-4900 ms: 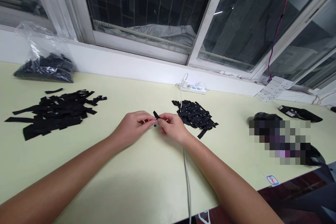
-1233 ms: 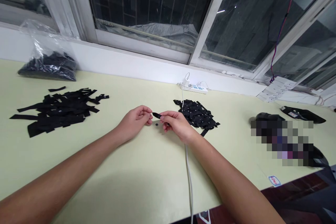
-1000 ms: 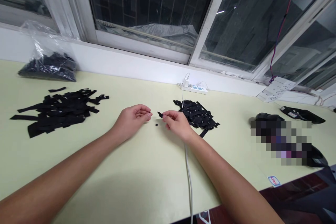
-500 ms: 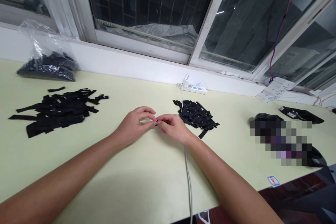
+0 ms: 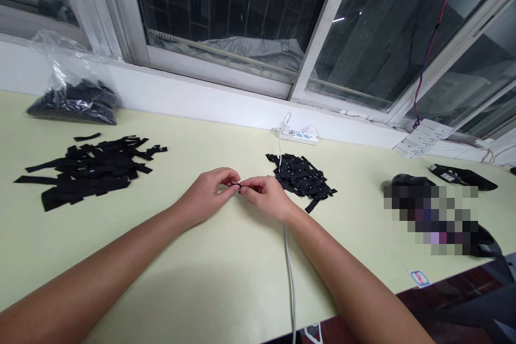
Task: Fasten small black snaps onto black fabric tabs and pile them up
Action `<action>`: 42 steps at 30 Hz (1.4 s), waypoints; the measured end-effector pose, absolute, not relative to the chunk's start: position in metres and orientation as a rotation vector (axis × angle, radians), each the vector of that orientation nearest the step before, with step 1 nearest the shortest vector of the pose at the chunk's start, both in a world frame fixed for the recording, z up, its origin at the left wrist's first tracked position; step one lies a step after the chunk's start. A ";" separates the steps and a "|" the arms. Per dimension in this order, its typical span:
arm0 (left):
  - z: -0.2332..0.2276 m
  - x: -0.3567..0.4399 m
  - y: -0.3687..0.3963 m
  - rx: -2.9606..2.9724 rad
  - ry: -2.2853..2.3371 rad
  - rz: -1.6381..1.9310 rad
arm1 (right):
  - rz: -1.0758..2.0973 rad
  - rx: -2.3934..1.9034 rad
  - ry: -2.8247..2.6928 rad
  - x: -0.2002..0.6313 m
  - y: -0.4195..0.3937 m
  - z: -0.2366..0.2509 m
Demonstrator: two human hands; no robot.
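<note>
Cloth strip, black, mostly hidden, and it's pinched between left hand and right hand, fingertips together over smooth yellow-green tabletop, matte, ribbon-like heaps either side

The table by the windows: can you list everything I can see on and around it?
table: one, pale yellow-green, below the windows
window panes: several, dark, behind
plastic bag: one, clear, black contents, far left
left pile: many strips, black, left
loose strip: one, black, beyond that pile
right pile: many pieces, black, right of centre
power strip: one, white, by the wall
cable: one, whitish, past the right wrist
hanging cord: one, red and blue, upper right
flat object: one, black, far right
pixelated heap: count unclear, mostly dark, right
label: one, white and blue, lower right
small piece: one, black, between fingertips
left hand: one, bare, centre
right hand: one, bare, centre
</note>
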State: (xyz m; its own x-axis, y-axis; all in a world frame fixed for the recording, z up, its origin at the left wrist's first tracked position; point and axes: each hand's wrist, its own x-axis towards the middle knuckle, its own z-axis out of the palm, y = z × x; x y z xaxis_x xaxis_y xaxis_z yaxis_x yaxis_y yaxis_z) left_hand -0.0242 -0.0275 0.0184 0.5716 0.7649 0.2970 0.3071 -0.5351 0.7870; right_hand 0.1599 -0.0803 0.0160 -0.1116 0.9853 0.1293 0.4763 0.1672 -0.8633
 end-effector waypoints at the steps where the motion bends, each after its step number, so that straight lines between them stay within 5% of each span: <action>1: 0.018 -0.024 -0.027 2.105 0.857 0.841 | 0.864 -1.407 -1.693 0.160 -0.080 0.016; 42: 0.011 -0.024 -0.021 1.837 0.877 0.749 | 0.843 -1.374 -1.647 0.163 -0.079 0.020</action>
State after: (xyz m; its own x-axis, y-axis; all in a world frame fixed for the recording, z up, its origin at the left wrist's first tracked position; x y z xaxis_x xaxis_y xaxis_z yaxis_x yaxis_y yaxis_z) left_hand -0.0241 -0.0214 0.0109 0.5580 0.8207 0.1227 0.2500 -0.3073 0.9182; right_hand 0.1630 -0.0789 0.0196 -0.0762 0.9831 0.1666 0.4399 0.1831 -0.8792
